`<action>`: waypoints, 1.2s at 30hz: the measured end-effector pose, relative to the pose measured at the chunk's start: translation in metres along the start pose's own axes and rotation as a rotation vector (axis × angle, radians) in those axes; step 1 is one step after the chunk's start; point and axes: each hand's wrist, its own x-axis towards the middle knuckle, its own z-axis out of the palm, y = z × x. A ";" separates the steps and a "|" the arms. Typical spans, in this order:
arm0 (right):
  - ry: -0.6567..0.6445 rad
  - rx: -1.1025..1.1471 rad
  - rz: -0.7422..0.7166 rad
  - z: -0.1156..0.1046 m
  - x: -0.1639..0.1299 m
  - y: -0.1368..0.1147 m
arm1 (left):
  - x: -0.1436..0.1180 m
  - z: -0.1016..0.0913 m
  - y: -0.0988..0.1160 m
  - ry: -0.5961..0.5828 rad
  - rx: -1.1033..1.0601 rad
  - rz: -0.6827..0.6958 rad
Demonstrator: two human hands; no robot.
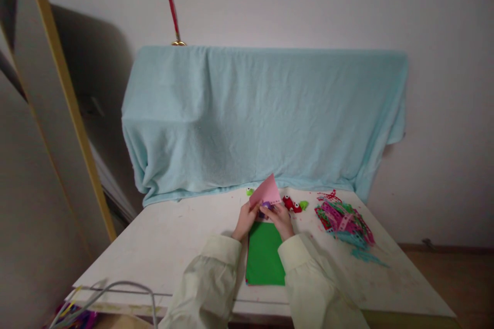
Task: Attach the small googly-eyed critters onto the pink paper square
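Both arms extended forward, left hand [245, 220] and right hand [281, 219] close together, fingers pinched shut.

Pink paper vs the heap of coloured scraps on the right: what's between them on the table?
In the head view, small red pieces and a green bit lie between the pink paper and the scrap heap, on the white table; the remainder is bare tabletop.

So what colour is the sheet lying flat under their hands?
Green sheet, plain, seen in the head view.
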 end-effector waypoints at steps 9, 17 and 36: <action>0.052 -0.033 0.031 -0.002 -0.001 0.000 | 0.001 -0.001 0.007 0.013 -0.007 0.020; 0.064 -0.110 -0.015 -0.004 -0.002 0.004 | 0.002 0.001 -0.008 -0.034 -0.028 -0.026; -0.029 -0.055 0.075 -0.008 -0.002 0.002 | -0.001 0.003 -0.007 0.020 0.026 0.000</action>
